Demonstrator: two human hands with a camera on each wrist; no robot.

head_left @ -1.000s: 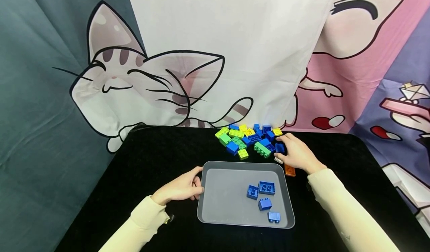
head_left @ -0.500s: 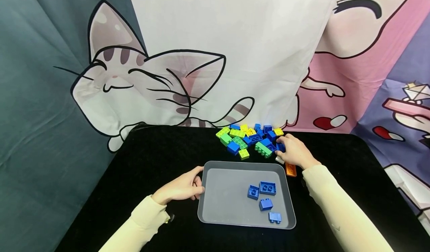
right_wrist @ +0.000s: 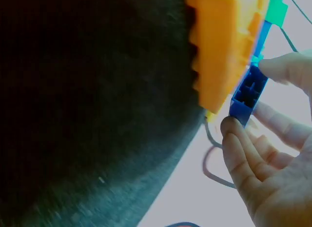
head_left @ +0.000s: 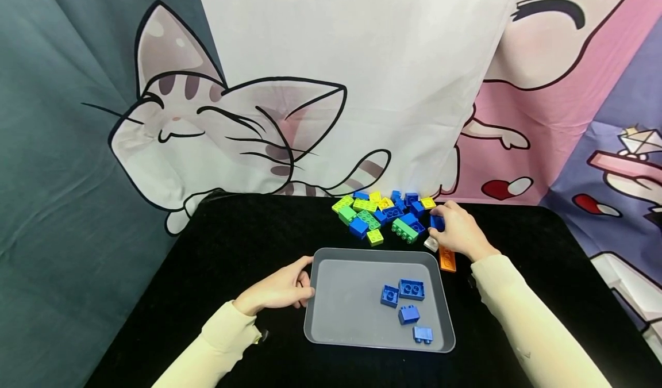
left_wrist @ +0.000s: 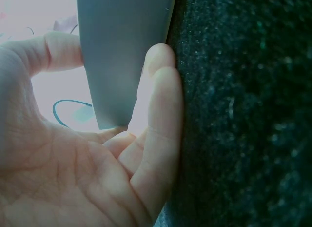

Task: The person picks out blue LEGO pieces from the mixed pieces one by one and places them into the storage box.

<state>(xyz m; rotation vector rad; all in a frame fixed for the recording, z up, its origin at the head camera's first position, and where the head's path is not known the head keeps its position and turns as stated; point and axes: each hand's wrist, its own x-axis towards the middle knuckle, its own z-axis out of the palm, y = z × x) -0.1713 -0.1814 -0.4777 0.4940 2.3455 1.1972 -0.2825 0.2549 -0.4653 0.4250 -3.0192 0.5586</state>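
Note:
My left hand [head_left: 279,284] grips the left rim of a grey tray [head_left: 346,307], thumb on one side and fingers curled on the other in the left wrist view. Several blue bricks [head_left: 411,289] lie in the tray's right half, some with their hollow undersides up. Beyond the tray, at the right end of a brick pile, my right hand [head_left: 460,230] pinches a blue toy building brick [right_wrist: 248,92] between thumb and fingertips. Its hollow underside shows in the right wrist view.
The pile mixes blue, green [head_left: 404,231] and yellow bricks [head_left: 374,237] near the black table's [head_left: 248,233] far edge. A white brick [head_left: 431,244] and an orange brick [head_left: 447,259] lie between the right hand and the tray. A printed cloth [head_left: 362,60] hangs behind.
My right hand has closed its fingers on the blue brick and drawn it slightly right, away from the pile. More of the white brick now shows. The left hand and tray have stayed put.

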